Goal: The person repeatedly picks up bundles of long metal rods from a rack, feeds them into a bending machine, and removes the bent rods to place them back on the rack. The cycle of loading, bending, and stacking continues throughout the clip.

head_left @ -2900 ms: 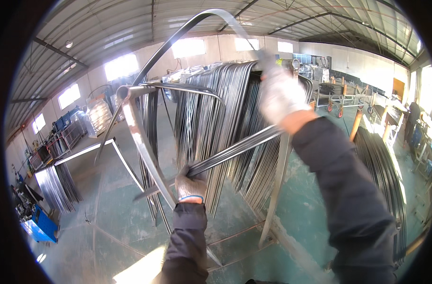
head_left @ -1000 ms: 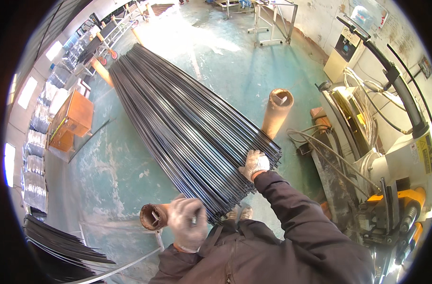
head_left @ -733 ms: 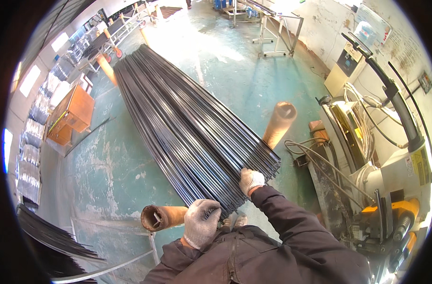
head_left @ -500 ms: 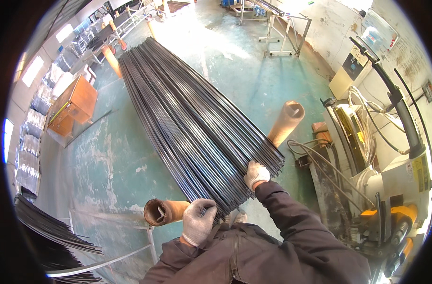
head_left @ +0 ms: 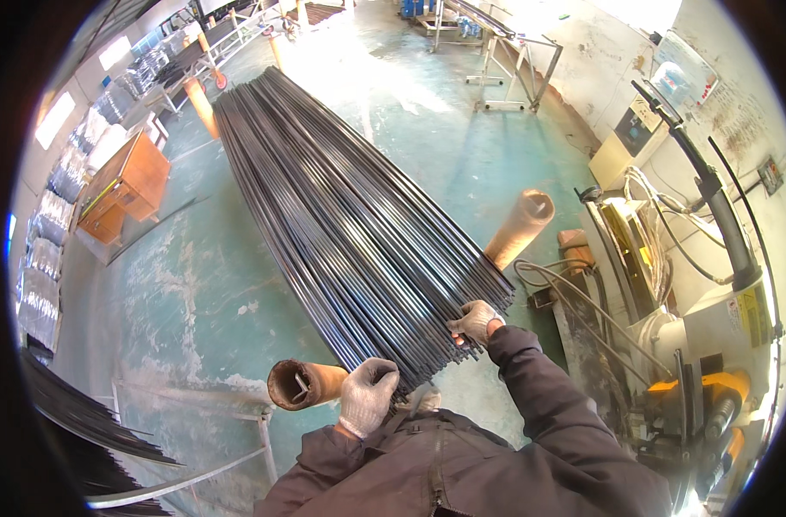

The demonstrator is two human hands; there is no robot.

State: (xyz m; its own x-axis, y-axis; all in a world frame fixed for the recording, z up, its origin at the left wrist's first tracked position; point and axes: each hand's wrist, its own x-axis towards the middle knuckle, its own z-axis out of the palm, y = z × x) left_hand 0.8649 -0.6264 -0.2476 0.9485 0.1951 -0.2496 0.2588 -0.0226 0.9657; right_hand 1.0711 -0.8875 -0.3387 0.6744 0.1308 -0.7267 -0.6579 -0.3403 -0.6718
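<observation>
A wide layer of long black rods (head_left: 350, 215) stretches from just in front of my body to the far left, their near ends slightly uneven. My left hand (head_left: 369, 398), in a pale knit glove, is curled closed by the rods' near left corner. Its palm side is hidden, so I cannot make out what is in it. Beside it, a brown cardboard tube (head_left: 324, 383) sleeves a metal upright. My right hand (head_left: 474, 323), gloved likewise, bends over the near rod ends, fingers and thumb closed on a rod there. A second cardboard tube (head_left: 524, 226) stands beyond it on the right.
Machinery with an orange part (head_left: 703, 392), loose hoses and a tall dark arm (head_left: 712, 172) line the right side. A wooden cabinet (head_left: 127, 185) stands at left. More black rods (head_left: 91, 422) lie on a rack at lower left. A wheeled metal frame (head_left: 514, 69) stands at the back.
My right hand has shifted slightly right and turned, its fingers now over the rod ends. The left hand stays near the same corner. The whole view has swung a little.
</observation>
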